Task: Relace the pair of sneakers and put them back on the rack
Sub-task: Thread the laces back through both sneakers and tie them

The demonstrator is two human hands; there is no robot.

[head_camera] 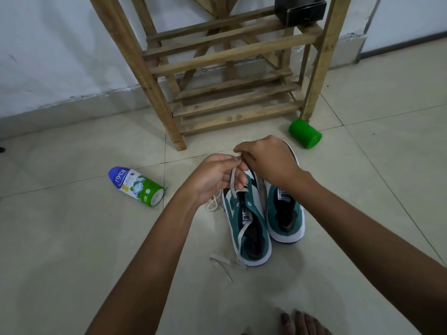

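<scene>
Two teal-and-white sneakers stand side by side on the tiled floor, toes pointing away from me. The left sneaker [249, 228] has a grey-white lace [233, 182] running up from its front eyelets. My left hand [212, 177] pinches that lace above the shoe. My right hand [266, 160] hovers over the toes of both shoes, its fingertips meeting the left hand's at the lace. The lace's other part trails over the shoe's heel onto the floor [221, 265]. The right sneaker [285, 213] shows no lace. The wooden shoe rack [232, 59] stands just beyond.
A powder bottle [136, 186] lies on its side to the left. A green cylinder [305, 133] lies by the rack's right leg. A dark box [300, 10] sits on a rack shelf. My toes [300, 322] show at the bottom edge.
</scene>
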